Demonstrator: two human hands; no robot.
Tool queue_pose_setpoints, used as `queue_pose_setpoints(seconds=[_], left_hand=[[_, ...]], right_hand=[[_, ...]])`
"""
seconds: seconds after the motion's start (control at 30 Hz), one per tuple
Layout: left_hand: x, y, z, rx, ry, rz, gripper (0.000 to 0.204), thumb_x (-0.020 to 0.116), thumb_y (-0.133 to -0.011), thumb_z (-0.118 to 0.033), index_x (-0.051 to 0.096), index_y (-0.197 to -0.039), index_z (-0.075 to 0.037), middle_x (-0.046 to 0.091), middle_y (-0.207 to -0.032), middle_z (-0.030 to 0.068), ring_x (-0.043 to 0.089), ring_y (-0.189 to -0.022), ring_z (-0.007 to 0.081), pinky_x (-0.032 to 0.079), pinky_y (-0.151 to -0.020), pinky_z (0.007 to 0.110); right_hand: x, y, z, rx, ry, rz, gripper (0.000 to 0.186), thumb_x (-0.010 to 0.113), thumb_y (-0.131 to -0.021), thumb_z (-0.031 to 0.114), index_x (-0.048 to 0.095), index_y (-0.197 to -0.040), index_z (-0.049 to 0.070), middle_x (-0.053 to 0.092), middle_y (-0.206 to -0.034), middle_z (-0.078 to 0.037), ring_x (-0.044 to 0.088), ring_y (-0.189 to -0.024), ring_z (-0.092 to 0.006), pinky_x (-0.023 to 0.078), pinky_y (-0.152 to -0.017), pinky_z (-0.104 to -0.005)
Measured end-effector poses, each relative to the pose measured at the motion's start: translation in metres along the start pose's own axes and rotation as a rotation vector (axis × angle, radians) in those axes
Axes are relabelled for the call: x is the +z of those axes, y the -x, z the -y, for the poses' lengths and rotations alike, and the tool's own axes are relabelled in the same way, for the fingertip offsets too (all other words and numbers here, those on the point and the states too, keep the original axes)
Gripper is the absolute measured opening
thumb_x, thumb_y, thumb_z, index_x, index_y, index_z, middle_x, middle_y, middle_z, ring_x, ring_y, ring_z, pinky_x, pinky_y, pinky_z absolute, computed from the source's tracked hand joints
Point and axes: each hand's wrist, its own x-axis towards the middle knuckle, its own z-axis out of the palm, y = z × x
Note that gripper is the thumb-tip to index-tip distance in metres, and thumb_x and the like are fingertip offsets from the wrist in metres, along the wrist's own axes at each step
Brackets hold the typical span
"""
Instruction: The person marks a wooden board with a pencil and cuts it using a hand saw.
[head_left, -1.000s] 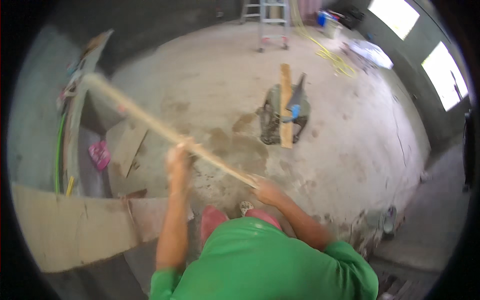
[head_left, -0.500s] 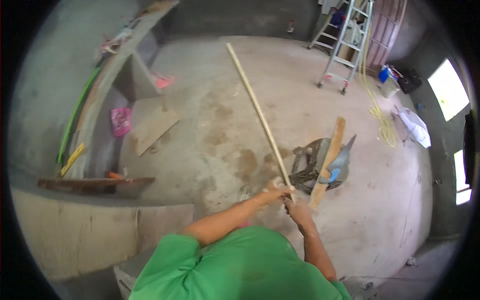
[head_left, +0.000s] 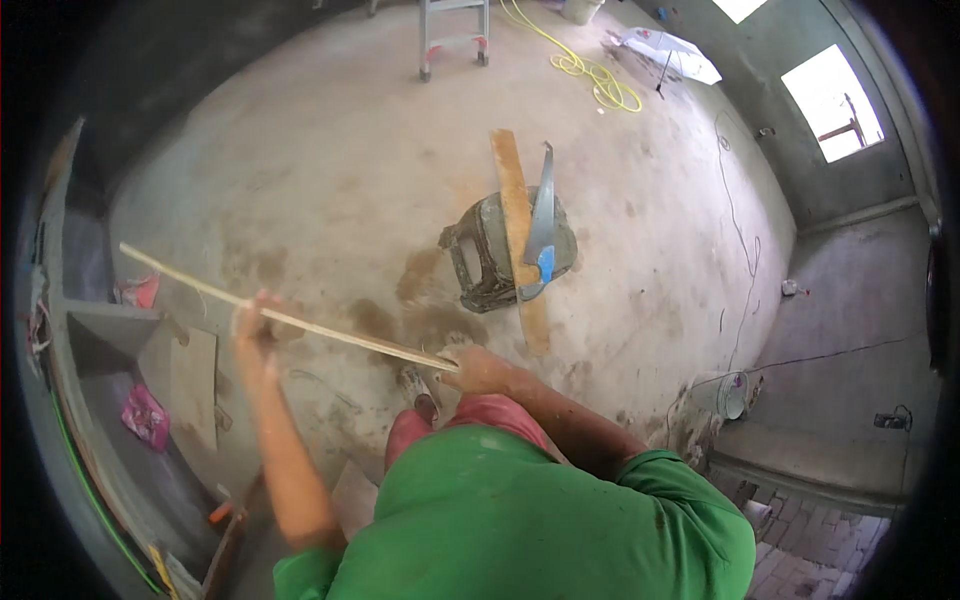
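Two bare hands grip one long, thin, pale wooden strip point(head_left: 285, 320). Right hand point(head_left: 472, 368): fingers wrapped tight around the near end of the strip, just ahead of the person's knees. Left hand point(head_left: 255, 322): blurred, curled around the strip part-way along its length, with the forearm reaching up from the lower edge of the view. The strip runs from the right hand up and to the left, and its far end hangs over the grey concrete ledge point(head_left: 100, 320) at the left side.

Below the hands, the person's green shirt point(head_left: 520, 520) and pinkish-red shorts point(head_left: 470, 415) fill the lower centre. A shoe point(head_left: 418, 384) rests on the stained concrete floor point(head_left: 330, 180) just beside the right hand.

Beyond the right hand stands a mortar-smeared grey plastic stool point(head_left: 480, 262). A flat brown wooden plank point(head_left: 518, 220) lies across its seat, and a hand saw with a blue handle point(head_left: 541, 232) lies on top beside the plank.

Farther out, the foot of a metal stepladder point(head_left: 452, 40) stands at the top centre, and a coiled yellow hose point(head_left: 595, 75) lies to its right. A small white bucket point(head_left: 732, 394) sits near the step at the right. Two bright wall openings point(head_left: 835, 100) show at the upper right. A pink bag point(head_left: 145, 415) lies in the recess at the lower left.
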Motion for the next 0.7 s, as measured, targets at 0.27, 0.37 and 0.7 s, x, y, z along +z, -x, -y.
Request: queue_pose_setpoints(seconds=[0.27, 0.37, 0.7], left_hand=[[-0.006, -0.113, -0.037, 0.198, -0.052, -0.149, 0.037, 0.069, -0.095, -0.028, 0.058, -0.120, -0.003, 0.065, -0.110, 0.0082, 0.064, -0.104, 0.0250, 0.045, -0.099, 0.039], [0.013, -0.128, -0.040, 0.219, -0.116, -0.097, 0.042, 0.068, -0.096, -0.028, 0.054, -0.129, -0.006, 0.060, -0.120, 0.0069, 0.056, -0.115, 0.0217, 0.046, -0.097, 0.040], [0.136, -0.143, 0.156, -0.378, -0.171, -0.090, 0.051, 0.060, -0.100, -0.029, 0.049, -0.139, 0.002, 0.055, -0.135, 0.0147, 0.053, -0.125, 0.0276, 0.042, -0.108, 0.037]], right_hand=[[-0.020, -0.020, -0.171, 0.009, 0.028, 0.186, 0.051, 0.066, -0.087, 0.047, 0.068, -0.119, 0.006, 0.070, -0.102, -0.025, 0.067, -0.097, -0.0406, 0.053, -0.084, -0.0461], [-0.094, 0.006, -0.143, 0.030, -0.177, 0.325, 0.056, 0.066, -0.088, 0.052, 0.068, -0.120, 0.006, 0.072, -0.098, -0.020, 0.069, -0.090, -0.0323, 0.053, -0.079, -0.0431], [-0.114, 0.004, -0.182, 0.358, -0.354, 0.232, 0.059, 0.065, -0.086, 0.057, 0.074, -0.102, 0.001, 0.074, -0.084, -0.018, 0.070, -0.077, -0.0258, 0.054, -0.072, -0.0408]])
